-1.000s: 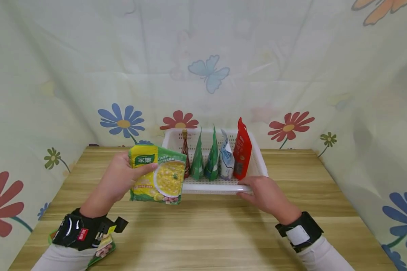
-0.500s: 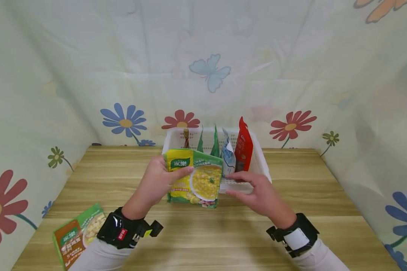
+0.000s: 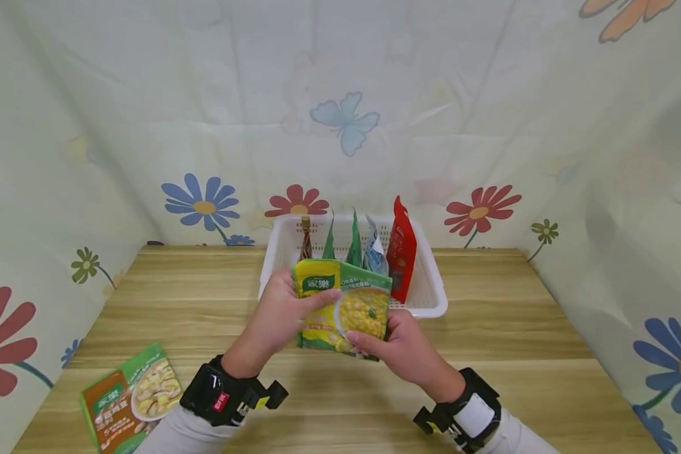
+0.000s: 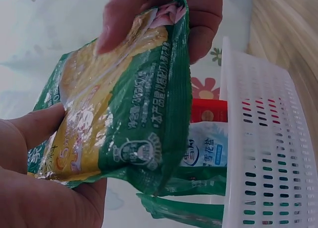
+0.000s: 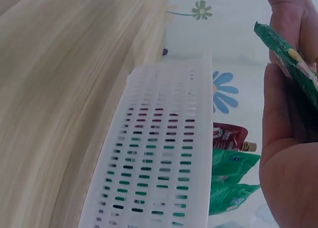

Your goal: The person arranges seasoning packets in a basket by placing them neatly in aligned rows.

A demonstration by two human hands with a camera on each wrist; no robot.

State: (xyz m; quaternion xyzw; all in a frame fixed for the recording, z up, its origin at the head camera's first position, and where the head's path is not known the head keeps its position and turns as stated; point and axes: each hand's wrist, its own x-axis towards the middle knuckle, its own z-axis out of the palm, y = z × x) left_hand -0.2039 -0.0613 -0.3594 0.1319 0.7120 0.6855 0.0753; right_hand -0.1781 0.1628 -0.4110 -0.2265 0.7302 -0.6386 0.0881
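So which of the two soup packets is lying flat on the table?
The brown-and-green soup packet at the table's near left corner; the corn soup packet is held up by both hands.

bright, even light | soft shadows | wide-angle edge distortion | wrist close-ups blurred

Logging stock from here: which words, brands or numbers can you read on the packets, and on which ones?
"家樂": green logo on the green-and-yellow corn soup packet that the left hand and right hand hold.
"家樂": logo on the brown-and-green soup packet lying on the wooden table; the "5" below it is readable, the rest blurred.
White pouch in the white plastic basket: blue characters, too blurred.
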